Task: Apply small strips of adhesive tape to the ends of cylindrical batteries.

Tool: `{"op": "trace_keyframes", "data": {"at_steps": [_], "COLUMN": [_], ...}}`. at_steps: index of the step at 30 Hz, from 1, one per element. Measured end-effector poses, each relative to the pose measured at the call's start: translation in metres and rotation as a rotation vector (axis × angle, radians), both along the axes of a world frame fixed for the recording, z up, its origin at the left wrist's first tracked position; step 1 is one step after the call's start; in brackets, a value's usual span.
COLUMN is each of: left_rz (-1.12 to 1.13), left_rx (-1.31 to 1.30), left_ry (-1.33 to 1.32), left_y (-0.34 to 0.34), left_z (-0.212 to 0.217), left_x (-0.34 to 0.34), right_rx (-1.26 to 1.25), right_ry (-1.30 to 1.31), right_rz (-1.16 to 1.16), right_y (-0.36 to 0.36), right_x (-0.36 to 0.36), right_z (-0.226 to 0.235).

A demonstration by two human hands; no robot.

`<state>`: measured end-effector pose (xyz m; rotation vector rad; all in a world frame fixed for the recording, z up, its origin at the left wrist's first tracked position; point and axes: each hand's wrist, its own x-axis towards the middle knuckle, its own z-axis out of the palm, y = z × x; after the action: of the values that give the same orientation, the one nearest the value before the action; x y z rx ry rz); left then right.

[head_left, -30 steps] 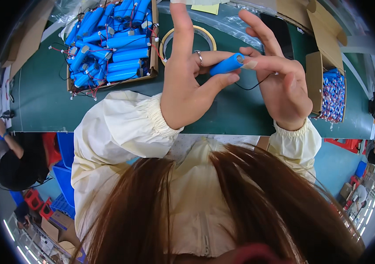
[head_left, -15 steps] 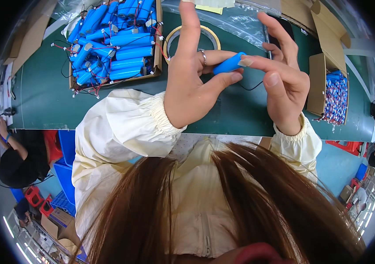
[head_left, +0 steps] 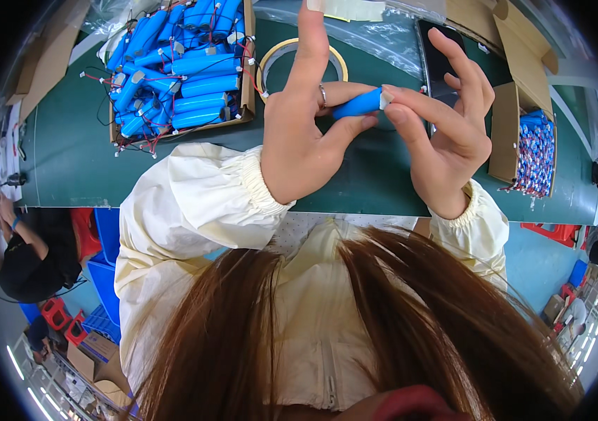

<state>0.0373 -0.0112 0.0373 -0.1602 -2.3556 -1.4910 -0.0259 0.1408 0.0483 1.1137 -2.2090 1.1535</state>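
Note:
A blue cylindrical battery (head_left: 356, 105) lies pinched between the thumb and index finger of my left hand (head_left: 293, 137), above the table. My left index finger runs behind it, and another finger points up. At the battery's right end is a small pale piece of tape (head_left: 385, 98). My right hand (head_left: 447, 147) has its thumb and index fingertip closed at that end, on the tape; its other fingers are raised and spread. The wire of this battery is mostly hidden behind my hands.
On the green table (head_left: 60, 154), a cardboard box (head_left: 248, 70) full of blue wired batteries stands left. A tape roll (head_left: 265, 67) lies behind my left hand, and a phone (head_left: 439, 67) behind my right. Another box (head_left: 504, 137) of batteries stands right. Plastic bags (head_left: 376, 42) lie at the back.
My right thumb has come up to the battery's end beside the index finger. The battery has shifted slightly left, and its wire shows less.

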Motion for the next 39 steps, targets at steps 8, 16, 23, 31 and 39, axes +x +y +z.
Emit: {"op": "trace_keyframes", "data": {"at_steps": [8,16,23,31,39], "left_rz": [-0.085,0.076,-0.041,0.002,0.007], "left_rx": [-0.132,0.043,0.038,0.141,0.117], "left_ry": [1.202,0.020,0.165,0.111,0.133], "left_y": [-0.012,-0.003,0.001,0.006,0.005], "left_z": [-0.040,-0.012,-0.014,-0.020,-0.025], "left_x": [-0.045,-0.005,-0.003,-0.005,-0.003], "right_rx": [0.134,0.181,0.216,0.046,-0.111], "right_ry": [0.199,0.158,0.089,0.215,-0.262], "right_rz": [-0.155,-0.119,-0.061,-0.060,0.256], "right_y": [-0.006,-0.012,-0.010,0.003,-0.009], "right_x": [0.006,0.007,0.005,0.003,-0.009], "right_z": [0.004,0.006,0.008,0.002,-0.014]}}
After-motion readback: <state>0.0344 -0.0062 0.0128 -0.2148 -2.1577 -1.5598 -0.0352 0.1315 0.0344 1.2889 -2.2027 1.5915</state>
